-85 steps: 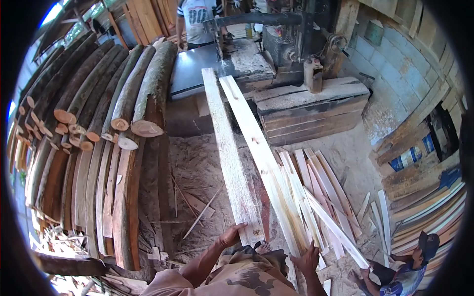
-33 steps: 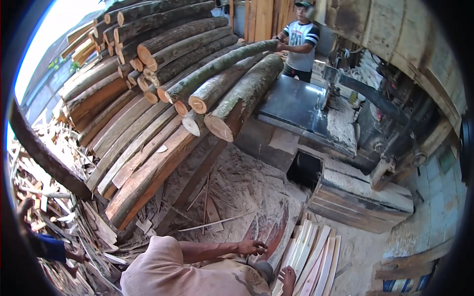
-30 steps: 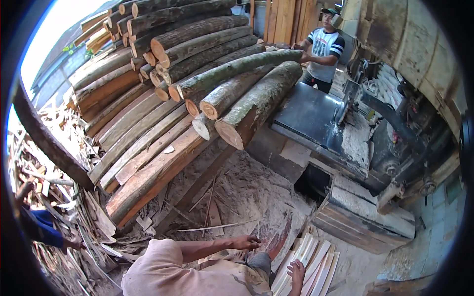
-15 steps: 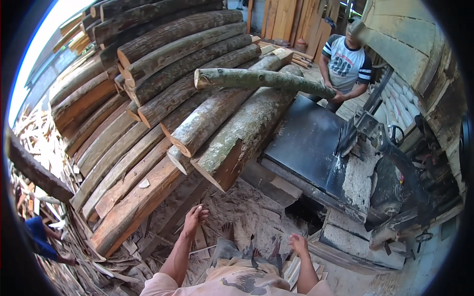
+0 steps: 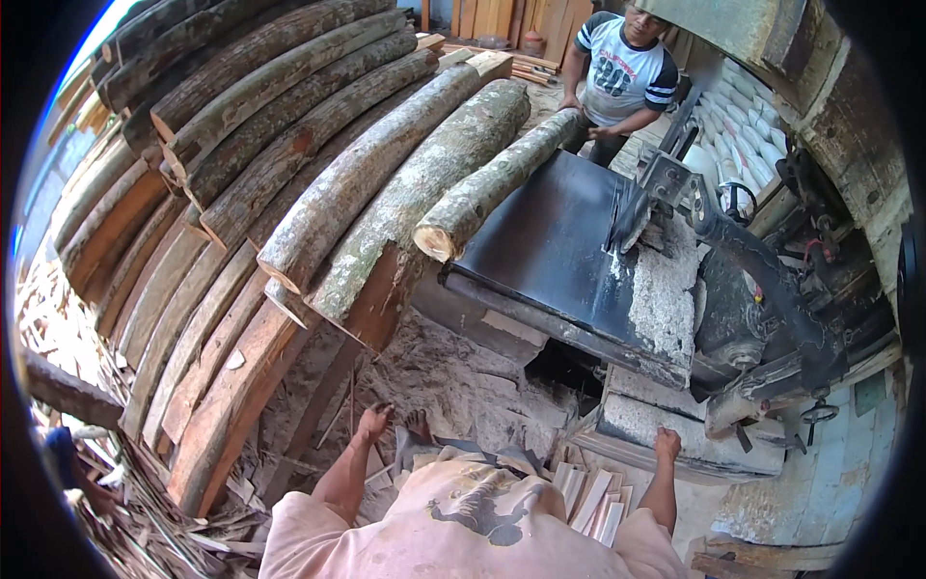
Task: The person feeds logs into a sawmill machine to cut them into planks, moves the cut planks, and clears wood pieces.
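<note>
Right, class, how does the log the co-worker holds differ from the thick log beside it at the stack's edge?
The held log is slimmer than the edge log. A co-worker holds the held log's far end, while the edge log rests on the stack. The edge log has a bare brown patch; the held log's visible side shows bark. Both have mottled bark.

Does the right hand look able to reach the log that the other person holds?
Probably not without stepping closer: the right hand is well apart from the log, and the dark table lies between them in this view.
</note>
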A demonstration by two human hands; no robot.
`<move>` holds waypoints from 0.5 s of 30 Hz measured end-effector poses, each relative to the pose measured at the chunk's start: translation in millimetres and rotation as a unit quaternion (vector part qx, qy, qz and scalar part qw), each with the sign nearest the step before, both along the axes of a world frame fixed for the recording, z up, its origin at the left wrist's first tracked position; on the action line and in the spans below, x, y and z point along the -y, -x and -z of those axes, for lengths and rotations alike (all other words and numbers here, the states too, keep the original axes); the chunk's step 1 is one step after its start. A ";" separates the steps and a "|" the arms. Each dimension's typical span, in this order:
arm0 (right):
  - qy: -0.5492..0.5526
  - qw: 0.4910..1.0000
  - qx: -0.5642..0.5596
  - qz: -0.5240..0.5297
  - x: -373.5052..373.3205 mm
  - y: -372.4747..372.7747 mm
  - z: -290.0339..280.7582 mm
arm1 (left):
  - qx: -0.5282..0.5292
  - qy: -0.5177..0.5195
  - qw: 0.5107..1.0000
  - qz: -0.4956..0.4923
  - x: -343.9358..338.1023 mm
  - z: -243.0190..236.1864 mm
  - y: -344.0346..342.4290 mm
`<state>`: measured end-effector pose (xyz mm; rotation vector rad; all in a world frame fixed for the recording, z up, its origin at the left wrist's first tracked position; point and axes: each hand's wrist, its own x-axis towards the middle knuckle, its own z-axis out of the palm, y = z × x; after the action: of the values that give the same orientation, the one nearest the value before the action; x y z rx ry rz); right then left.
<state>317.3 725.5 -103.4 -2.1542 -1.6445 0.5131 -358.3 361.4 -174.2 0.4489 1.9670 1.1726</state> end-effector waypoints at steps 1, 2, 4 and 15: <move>-0.033 0.995 0.098 -0.015 -8.5 38.0 -45.4 | 0.051 0.025 0.993 -0.099 15.0 -13.3 -6.3; 0.006 0.991 0.135 -0.007 -23.8 36.1 -94.3 | 0.063 0.015 0.986 -0.151 16.2 -11.6 -10.5; 0.083 0.951 0.293 0.045 -39.8 4.4 -160.4 | 0.030 0.035 0.983 -0.176 -8.8 -23.2 -44.8; 0.243 0.917 0.317 -0.020 -115.8 -234.6 -92.4 | -0.047 0.134 0.954 0.265 -95.4 -97.3 -242.6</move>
<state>551.9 841.3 -11.0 -2.8781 -2.0565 0.2572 -115.8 456.8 -76.9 0.8353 1.8814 0.5458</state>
